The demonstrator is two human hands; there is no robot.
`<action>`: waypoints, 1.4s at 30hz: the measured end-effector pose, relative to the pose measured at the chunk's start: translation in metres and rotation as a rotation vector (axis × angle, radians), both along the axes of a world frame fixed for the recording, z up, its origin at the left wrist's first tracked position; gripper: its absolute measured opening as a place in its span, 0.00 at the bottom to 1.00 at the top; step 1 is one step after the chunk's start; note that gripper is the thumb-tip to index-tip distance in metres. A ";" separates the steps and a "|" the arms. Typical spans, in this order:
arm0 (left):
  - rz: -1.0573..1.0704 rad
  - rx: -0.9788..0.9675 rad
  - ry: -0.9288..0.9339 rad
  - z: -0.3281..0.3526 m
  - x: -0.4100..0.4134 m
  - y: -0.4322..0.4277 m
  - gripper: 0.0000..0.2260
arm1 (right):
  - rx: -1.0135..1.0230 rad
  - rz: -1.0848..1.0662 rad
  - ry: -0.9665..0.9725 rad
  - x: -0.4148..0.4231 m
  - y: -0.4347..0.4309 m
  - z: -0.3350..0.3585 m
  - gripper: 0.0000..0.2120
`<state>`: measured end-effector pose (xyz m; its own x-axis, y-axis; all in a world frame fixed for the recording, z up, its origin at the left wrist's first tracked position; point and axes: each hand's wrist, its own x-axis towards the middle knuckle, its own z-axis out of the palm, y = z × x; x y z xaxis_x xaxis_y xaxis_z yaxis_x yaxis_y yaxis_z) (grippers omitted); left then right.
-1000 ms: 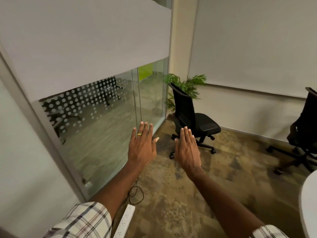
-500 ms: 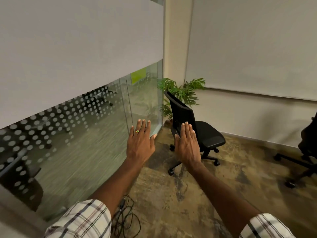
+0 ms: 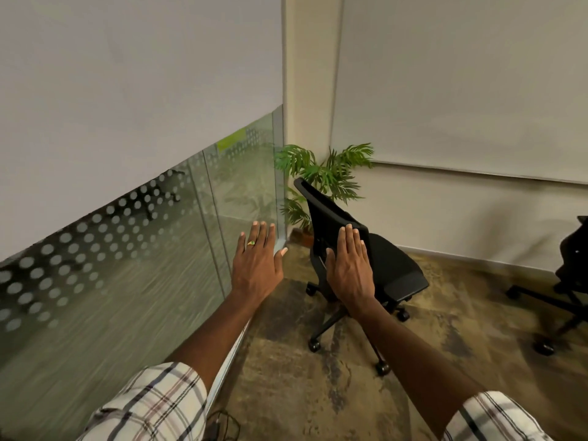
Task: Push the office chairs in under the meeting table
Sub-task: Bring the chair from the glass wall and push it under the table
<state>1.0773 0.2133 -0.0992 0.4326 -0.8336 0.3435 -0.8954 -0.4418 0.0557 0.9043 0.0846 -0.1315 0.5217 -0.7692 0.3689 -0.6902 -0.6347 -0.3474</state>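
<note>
A black office chair [image 3: 391, 265] on castors stands in the room's corner, its backrest towards me and its seat facing right. My right hand [image 3: 350, 265] is flat and open in front of the backrest's near edge; whether it touches I cannot tell. My left hand [image 3: 257, 265], wearing a ring, is stretched out open to the left of the chair, holding nothing. A second black chair [image 3: 569, 275] shows partly at the right edge. The meeting table is out of view.
A glass partition [image 3: 127, 265] with a dotted band runs along the left, close to my left arm. A potted palm [image 3: 321, 179] stands in the corner behind the chair. Cables [image 3: 222, 424] lie on the brown floor near my left sleeve.
I have moved closer to the corner chair and both hands have reached further forward. The right hand now overlaps the backrest. The table edge and power strip have left the view.
</note>
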 end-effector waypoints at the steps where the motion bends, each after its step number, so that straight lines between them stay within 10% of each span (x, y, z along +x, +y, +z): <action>1: -0.018 0.025 0.002 -0.005 0.019 -0.019 0.28 | -0.001 -0.022 0.025 0.017 -0.017 -0.005 0.31; 33: -0.441 0.122 -0.048 -0.055 0.279 -0.464 0.41 | 0.022 -0.305 0.216 0.211 -0.285 -0.074 0.32; 42: -0.969 0.087 0.093 -0.098 0.313 -0.533 0.35 | 0.088 -0.518 0.233 0.215 -0.285 -0.084 0.29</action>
<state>1.3903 -0.3194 -0.1972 -0.4310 -0.8632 0.2629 -0.8665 0.4773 0.1464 1.1191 -0.2000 -0.2158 0.1280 -0.9688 0.2123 -0.9682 -0.1685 -0.1851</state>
